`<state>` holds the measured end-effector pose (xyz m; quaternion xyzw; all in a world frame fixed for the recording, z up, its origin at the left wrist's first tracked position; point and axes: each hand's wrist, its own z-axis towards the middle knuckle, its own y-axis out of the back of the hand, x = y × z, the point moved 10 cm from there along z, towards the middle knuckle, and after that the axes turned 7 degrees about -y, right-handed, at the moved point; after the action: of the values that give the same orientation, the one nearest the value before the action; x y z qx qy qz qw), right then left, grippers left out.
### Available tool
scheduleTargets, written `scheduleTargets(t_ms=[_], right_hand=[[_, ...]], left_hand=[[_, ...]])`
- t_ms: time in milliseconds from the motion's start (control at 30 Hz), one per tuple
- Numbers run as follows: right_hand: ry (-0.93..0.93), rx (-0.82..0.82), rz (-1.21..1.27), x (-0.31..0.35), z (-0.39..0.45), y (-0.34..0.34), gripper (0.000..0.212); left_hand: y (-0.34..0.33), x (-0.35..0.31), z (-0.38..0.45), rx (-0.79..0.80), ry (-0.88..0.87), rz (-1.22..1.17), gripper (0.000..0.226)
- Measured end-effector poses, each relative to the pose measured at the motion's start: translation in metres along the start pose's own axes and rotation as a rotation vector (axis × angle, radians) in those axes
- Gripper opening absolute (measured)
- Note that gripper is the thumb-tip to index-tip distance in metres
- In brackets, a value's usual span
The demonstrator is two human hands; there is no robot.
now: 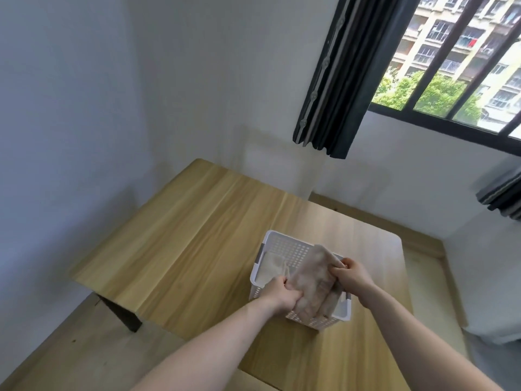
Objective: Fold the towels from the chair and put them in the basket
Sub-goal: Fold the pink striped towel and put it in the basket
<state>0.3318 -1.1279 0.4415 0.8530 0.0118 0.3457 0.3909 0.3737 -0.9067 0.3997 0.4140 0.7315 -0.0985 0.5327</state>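
A white perforated plastic basket stands on the wooden table, near its right side. A folded beige towel hangs over the basket's opening, tilted, its lower end inside. My left hand grips the towel's near left edge. At the towel's right edge, over the basket's right rim, my right hand pinches the cloth. Another pale folded towel lies inside the basket on the left. The chair is out of view.
The table stands in a corner with white walls behind and to the left. A window with a dark curtain is at the upper right. Wooden floor shows around the table, and one dark table leg at the left.
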Motion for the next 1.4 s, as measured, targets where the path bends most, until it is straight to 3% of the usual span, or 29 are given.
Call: scheduleTargets(t_ms=[67, 267, 433, 600, 900, 1033, 1167, 1267, 1400], right_hand=[[0.025, -0.005, -0.073, 0.008, 0.031, 0.005, 0.008], [0.078, 0.081, -0.34, 0.013, 0.099, -0.015, 0.014], [0.123, 0.175, -0.525, 0.005, 0.12, -0.054, 0.015], [0.101, 0.276, -0.737, -0.016, 0.14, -0.082, 0.034], [0.136, 0.235, -0.885, -0.039, 0.159, -0.103, 0.028], [0.33, 0.235, -0.993, -0.037, 0.136, -0.126, 0.052], [0.234, 0.467, -1.024, -0.066, 0.124, -0.143, 0.041], [0.17, 0.433, -0.811, -0.055, 0.113, -0.137, 0.044], [0.301, 0.261, -0.443, 0.007, 0.045, -0.127, 0.04]], left_hand=[[-0.008, -0.005, 0.028, -0.01, 0.022, 0.036, 0.022], [-0.022, 0.01, 0.092, 0.007, 0.152, 0.414, 0.059], [-0.038, 0.038, 0.119, 0.099, 0.284, 0.542, 0.03], [-0.057, 0.061, 0.137, 0.161, 0.387, 0.559, 0.033], [-0.074, 0.068, 0.158, 0.214, 0.342, 0.618, 0.034], [-0.057, 0.05, 0.147, 0.142, 0.222, 0.644, 0.036], [-0.027, 0.031, 0.115, -0.002, 0.087, 0.559, 0.038], [0.004, 0.018, 0.062, -0.157, -0.057, 0.521, 0.032], [0.05, 0.045, -0.046, -0.399, -0.12, 0.456, 0.027]])
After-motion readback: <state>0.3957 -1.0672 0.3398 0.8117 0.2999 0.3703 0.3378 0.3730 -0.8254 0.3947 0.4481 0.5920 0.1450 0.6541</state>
